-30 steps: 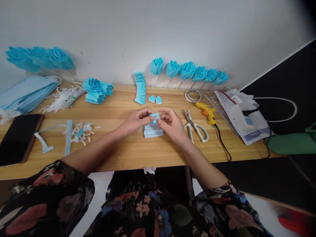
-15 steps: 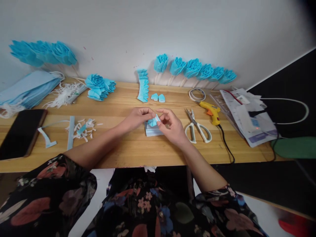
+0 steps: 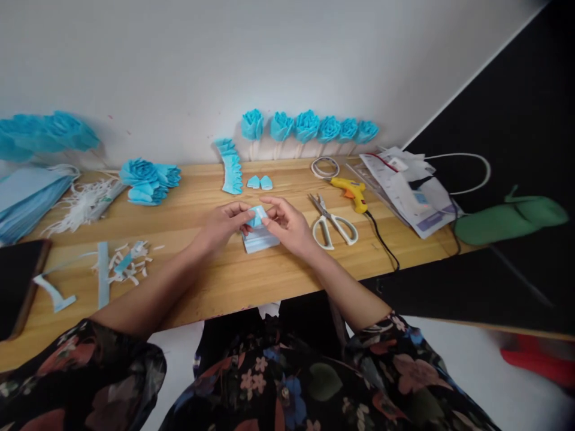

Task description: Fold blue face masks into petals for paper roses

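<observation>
My left hand (image 3: 224,222) and my right hand (image 3: 287,224) meet over the middle of the wooden table (image 3: 251,275). Both pinch a small light-blue folded piece (image 3: 257,216) between fingertips. Just under it lies a small stack of light-blue cut pieces (image 3: 260,240), touching my right hand. Two small folded blue petals (image 3: 260,182) lie farther back, beside a row of overlapping blue petals (image 3: 230,166).
White-handled scissors (image 3: 331,222) and a yellow glue gun (image 3: 351,191) with a black cord lie right of my hands. Blue fabric roses (image 3: 305,126) lean on the wall; more roses (image 3: 148,178) lie left. Scraps (image 3: 126,263), a phone (image 3: 18,281), papers (image 3: 408,191).
The camera has swung right and tilted, so everything sits further left. My hands have kept folding the small blue piece, turning it between the fingertips.
</observation>
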Motion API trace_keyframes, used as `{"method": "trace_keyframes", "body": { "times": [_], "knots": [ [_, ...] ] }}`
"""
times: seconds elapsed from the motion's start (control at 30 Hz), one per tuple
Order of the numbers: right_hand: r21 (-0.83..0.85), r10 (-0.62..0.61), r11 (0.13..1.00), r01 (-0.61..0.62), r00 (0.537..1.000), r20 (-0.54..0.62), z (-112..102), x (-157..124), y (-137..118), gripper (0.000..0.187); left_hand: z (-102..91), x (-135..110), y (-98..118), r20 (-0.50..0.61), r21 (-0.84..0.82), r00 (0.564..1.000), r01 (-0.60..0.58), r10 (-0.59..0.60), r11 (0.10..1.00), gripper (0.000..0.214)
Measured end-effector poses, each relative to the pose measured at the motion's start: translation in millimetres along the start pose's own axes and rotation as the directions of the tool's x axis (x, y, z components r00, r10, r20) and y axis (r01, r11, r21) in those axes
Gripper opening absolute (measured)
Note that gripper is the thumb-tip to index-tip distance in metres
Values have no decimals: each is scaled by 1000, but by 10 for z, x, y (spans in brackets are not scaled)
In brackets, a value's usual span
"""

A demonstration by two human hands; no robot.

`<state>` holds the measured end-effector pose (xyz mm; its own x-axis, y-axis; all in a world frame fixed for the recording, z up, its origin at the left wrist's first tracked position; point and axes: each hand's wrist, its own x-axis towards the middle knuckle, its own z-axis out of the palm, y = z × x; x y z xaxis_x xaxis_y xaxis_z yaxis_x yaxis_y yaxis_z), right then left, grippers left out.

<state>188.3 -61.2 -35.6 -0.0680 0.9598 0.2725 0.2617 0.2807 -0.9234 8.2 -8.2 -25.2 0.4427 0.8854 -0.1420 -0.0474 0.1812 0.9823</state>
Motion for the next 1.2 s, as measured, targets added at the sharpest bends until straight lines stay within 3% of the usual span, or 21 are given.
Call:
{"method": "trace_keyframes", "body": {
  "times": [0.1,0.17,0.27,0.37,0.47,0.67,0.87,1.1,1.2],
  "knots": [
    [-140,-42,990,28,995,-96,-265,-43,-71,32,-12,3,27,-32,18,999,-11,12,1000,32],
    [-267,-65,964,-1,969,-240,-559,-77,-57,25,-12,0,46,-40,20,999,-2,3,1000,34],
    [-406,-47,902,-147,901,-431,-1024,-119,83,25,0,-10,61,-42,19,999,0,1,1000,37],
    [-556,33,780,-288,906,-423,-1299,-144,272,21,9,-15,56,-30,25,1000,-2,2,1000,38],
    [-629,97,696,-346,914,-394,-1327,-135,392,19,0,-8,39,-27,29,1000,0,1,1000,39],
    [-655,101,690,-308,937,-333,-1222,-35,457,16,-27,0,32,-20,65,1000,19,-18,998,38],
    [-657,148,651,-379,913,-381,-1244,9,536,15,-43,13,26,-19,71,999,29,-28,997,35],
    [-436,169,818,-375,882,-440,-1270,-13,709,17,-43,1,67,-20,20,998,61,-61,998,33],
    [-431,134,841,-327,898,-420,-1263,-38,705,20,-35,-3,95,-24,16,998,59,-59,998,32]
  ]
}}
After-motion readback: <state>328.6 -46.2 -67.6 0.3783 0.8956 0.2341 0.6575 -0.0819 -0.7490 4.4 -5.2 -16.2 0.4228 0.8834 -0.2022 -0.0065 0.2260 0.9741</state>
